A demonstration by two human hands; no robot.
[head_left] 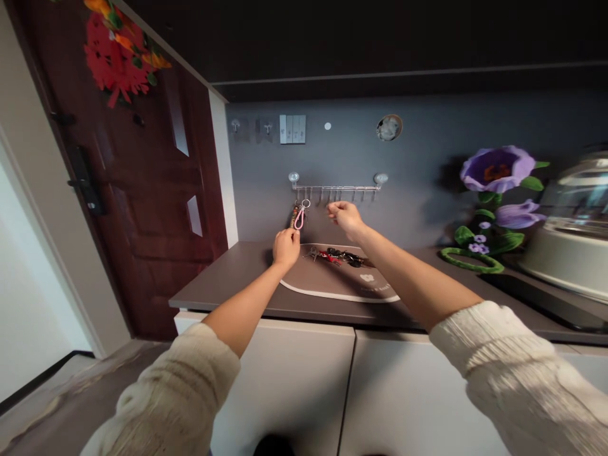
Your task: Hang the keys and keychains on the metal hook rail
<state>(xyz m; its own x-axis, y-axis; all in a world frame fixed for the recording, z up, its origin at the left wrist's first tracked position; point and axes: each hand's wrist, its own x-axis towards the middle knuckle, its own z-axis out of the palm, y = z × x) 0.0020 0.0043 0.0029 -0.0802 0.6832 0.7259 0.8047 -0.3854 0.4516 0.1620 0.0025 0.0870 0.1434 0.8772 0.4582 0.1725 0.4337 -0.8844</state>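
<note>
Hands up near wall: L hand point(286, 249) w/ fingers curled in at lower end of pink loop point(303, 215) + patterned strap point(293, 218); can't tell if it's gripping or just touching. Metal ring point(306, 203) sits at top of the loop, near L end of hook rail point(337, 188), so the strap's wt. prob. hangs from above & L hand steadies it from below. R hand point(346, 217) is just under mid-rail, fingers bent, tips close tog.; can't tell if anything's pinched.

Rail runs betw. 2 round clear mounts point(293, 177), prob. so hooks stay level & clear of the wall. Below, key bunches point(332, 255), red/blk/metal, lie on mat point(323, 284), which prob. saves the surface point(228, 272) from scratches. Purple flower point(517, 166) stands far R, beyond R forearm.
</note>
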